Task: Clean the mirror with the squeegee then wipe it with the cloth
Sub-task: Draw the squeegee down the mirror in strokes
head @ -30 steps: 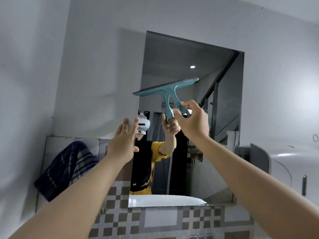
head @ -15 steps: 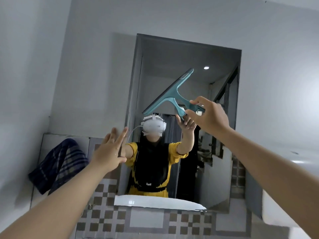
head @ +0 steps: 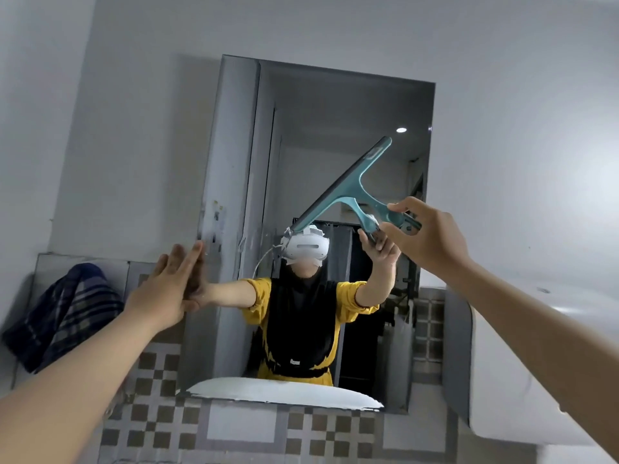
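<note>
Both forearms reaching in from the lower corners of the head view are bare, with no sleeves, watch or bands showing on them. The left hand (head: 164, 289) and right hand (head: 432, 239) carry no rings or gloves that can be made out. In the reflection the person wears a yellow short-sleeved top with gathered cuffs (head: 348, 296), a long black head covering draped down over the chest (head: 301, 316), and a white rounded headset (head: 306, 246) with a thin white cable (head: 263, 261) trailing from one side.
</note>
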{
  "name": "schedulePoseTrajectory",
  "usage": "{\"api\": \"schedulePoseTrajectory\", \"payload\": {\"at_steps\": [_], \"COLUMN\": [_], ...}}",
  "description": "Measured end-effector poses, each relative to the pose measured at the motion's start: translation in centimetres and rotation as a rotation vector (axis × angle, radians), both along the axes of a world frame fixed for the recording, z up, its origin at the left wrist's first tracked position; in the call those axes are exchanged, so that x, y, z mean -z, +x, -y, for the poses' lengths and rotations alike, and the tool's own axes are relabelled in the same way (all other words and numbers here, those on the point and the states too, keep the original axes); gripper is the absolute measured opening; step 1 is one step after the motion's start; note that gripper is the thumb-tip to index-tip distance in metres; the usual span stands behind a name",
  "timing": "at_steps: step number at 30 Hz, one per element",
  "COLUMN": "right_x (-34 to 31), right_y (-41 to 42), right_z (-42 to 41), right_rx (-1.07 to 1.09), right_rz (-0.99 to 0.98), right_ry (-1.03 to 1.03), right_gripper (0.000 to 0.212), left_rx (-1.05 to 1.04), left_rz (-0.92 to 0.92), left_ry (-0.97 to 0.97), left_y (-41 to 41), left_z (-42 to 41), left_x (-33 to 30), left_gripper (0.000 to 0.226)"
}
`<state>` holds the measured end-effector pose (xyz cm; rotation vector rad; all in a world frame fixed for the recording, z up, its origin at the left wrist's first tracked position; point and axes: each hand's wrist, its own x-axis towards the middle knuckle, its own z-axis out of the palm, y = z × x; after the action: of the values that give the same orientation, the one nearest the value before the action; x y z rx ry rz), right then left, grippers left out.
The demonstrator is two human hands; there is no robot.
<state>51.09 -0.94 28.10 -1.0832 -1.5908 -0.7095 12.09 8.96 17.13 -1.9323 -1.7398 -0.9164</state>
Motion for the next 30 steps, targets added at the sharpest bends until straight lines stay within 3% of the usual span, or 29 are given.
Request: {"api": "schedulePoseTrajectory", "payload": {"at_steps": [14, 19, 27, 30], "right_x": [4.2, 7.0, 8.6, 8.2], "right_y": [4.1, 1.0, -5.7, -9.0], "right_z": [0.6, 0.6, 0.1, -0.1], "right_rx": [0.002, -0.029, -0.08, -0.132], "right_rz": [-0.206, -0.353, -0.571, -0.732], "right_ry": [-0.029, -0.043, -0.024, -0.057], "right_gripper": [0.03, 0.028, 0.024, 0.023], "left_rx": [0.01, 0.167, 0.062, 0.126], "left_rz": [0.024, 0.165, 0.052, 0.101], "left_ry": [0.007, -0.043, 0.034, 0.018], "left_y": [0.4, 1.0, 0.1, -0.3], "left_z": [0.8, 1.6, -0.2, -0.7], "left_x": [-0.2, -0.5, 0.1, 0.2], "left_gripper": [0.115, 0.104, 0.112, 0.102]}}
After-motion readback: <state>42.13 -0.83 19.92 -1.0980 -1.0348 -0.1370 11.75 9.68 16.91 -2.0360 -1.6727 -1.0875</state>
